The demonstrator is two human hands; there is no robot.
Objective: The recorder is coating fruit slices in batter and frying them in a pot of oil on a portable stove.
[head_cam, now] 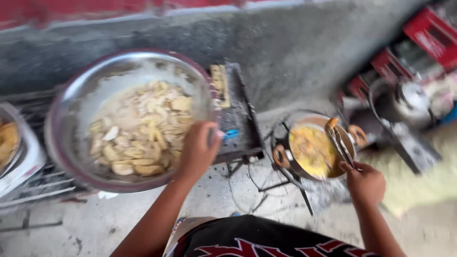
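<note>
View from above, blurred by motion, of a person cooking at ground level. The left hand (199, 151) rests on the near rim of a large metal bowl (71, 119). Its grip is closed over the rim, though the fingertips are hard to make out. The bowl is filled with pale yellow sliced pieces (140, 131), too smeared to identify.

The right hand (365, 183) has its grip closed on the handle end of metal tongs (339, 143). The tongs reach out over a round frying pan (285, 164) with two loop handles. The pan holds yellow frying food (312, 150), and the tong tips seem to hold a small orange-brown piece (332, 123); blur makes this uncertain. The pan sits on a low wire-legged stove, mostly hidden beneath it.

Between bowl and pan stands a dark flat metal stand (240, 121) with a pale strip on top. At the left edge a tray with something golden (7, 140) is cut off. At upper right, a metal kettle (409, 97) and red crates (428, 33) are very blurred. The floor (119, 219) is grey concrete.
</note>
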